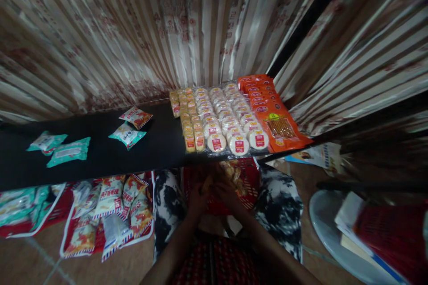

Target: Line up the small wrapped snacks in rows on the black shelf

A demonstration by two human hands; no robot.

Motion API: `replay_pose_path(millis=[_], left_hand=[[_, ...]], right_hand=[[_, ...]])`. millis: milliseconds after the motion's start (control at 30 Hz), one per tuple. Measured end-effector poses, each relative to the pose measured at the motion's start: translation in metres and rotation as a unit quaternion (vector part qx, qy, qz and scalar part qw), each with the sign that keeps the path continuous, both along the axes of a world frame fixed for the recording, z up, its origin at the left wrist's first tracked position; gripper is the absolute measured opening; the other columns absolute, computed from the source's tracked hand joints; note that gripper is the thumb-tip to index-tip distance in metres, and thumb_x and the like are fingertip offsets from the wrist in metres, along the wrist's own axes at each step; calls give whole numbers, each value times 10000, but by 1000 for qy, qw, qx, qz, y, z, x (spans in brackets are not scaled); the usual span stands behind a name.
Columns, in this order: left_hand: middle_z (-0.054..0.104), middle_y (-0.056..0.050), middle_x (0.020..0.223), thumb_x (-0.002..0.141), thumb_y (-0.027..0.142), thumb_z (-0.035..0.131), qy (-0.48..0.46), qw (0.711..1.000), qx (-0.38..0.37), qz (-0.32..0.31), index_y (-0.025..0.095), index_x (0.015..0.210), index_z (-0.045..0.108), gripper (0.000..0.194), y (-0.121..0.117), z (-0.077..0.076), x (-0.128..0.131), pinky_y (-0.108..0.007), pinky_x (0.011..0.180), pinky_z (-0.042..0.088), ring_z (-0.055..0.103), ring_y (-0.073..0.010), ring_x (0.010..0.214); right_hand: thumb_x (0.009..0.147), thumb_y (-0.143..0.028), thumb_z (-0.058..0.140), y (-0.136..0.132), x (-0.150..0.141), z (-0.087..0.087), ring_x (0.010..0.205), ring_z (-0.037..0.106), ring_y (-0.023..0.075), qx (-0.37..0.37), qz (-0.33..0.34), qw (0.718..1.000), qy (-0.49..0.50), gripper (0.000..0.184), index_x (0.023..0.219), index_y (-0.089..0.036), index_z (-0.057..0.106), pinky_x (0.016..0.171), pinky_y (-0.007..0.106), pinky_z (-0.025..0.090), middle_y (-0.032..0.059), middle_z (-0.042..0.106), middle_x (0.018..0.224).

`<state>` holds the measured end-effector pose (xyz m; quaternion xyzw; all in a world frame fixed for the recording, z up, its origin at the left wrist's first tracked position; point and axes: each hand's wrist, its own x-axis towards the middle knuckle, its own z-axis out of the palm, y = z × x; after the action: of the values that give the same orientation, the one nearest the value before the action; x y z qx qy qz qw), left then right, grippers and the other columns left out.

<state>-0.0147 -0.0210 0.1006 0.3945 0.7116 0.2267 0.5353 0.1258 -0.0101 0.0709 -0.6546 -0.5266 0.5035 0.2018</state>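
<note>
My left hand (197,202) and my right hand (227,195) are low in the shade under a black shelf (157,142), both reaching into a red basket (249,173) of snack packets on my lap. The fingers of both look curled around small yellowish packets (207,183), but the dim light hides which ones. On the shelf above stand rows of small yellow packets (189,117), rows of round white cakes (227,120) and a stack of orange packs (272,113).
Green packets (68,151) and red-and-white packets (136,117) lie loose on the shelf's left part. Below it, red bags (107,213) hold more packets on the floor. A round white stool (326,227) with books stands right. Striped curtain behind.
</note>
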Motion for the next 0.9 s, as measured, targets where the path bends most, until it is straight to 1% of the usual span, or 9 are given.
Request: replay_pose_path(millis=[67,167,333,467,533,667,733,800,900], left_hand=[[683,-90,999,730,259,577,-5,1000,-1,4,166,949,614,240,0,3,0,-295,812,452,614,-216,920],[686,-84,984,722,274,584,-23,1000,-8,9,171,949,616,251,0,4,0,-287,787,461,613,-210,919],[695,-56,867,712,312,590,-54,998,-21,23,166,958,629,289,-1,5,-4,-242,668,466,620,-186,834],[687,-48,839,703,271,571,-66,997,-28,18,152,991,632,317,2,12,-11,-225,588,443,601,-150,701],[683,-49,829,693,245,561,-82,996,-31,13,136,971,643,309,4,16,-15,-226,586,441,592,-144,677],[674,-43,801,681,233,544,-133,990,-14,39,122,871,668,253,6,23,-21,-225,630,447,587,-139,699],[667,-32,768,678,246,539,-156,986,-22,50,125,841,673,243,5,27,-23,-222,619,438,574,-131,677],[659,-19,743,676,262,534,-172,983,-27,54,131,825,677,244,5,31,-25,-220,611,428,560,-126,664],[637,-14,704,671,268,514,-184,981,-35,51,129,762,669,227,5,39,-28,-230,607,410,534,-126,654]], right_hand=[[750,-220,454,0,3,4,815,649,196,29,11,999,-10,294,845,-202,732,743,314,512,56,722,893],[759,-227,450,-1,4,10,854,638,205,62,20,997,-34,284,828,-200,725,784,327,494,54,718,866],[771,-266,455,-2,4,18,827,629,215,91,24,995,-43,266,801,-173,702,773,329,480,75,705,826],[751,-288,498,-3,3,23,811,622,209,109,24,993,-37,213,795,-184,678,746,318,484,63,687,818],[744,-289,503,-3,2,24,785,616,202,118,26,992,-37,196,782,-181,662,733,316,486,63,671,806],[737,-305,527,-6,2,25,779,601,199,144,23,988,-51,168,773,-181,634,739,326,486,60,644,806],[731,-322,553,-6,2,27,794,600,202,152,20,986,-63,185,819,-179,633,741,331,491,63,640,837],[735,-344,573,-7,4,29,840,604,213,167,27,983,-69,258,916,-173,638,773,353,495,78,647,903],[755,-366,589,-6,7,33,1028,580,249,213,63,973,-59,378,1087,-188,627,906,417,461,111,637,1097]])
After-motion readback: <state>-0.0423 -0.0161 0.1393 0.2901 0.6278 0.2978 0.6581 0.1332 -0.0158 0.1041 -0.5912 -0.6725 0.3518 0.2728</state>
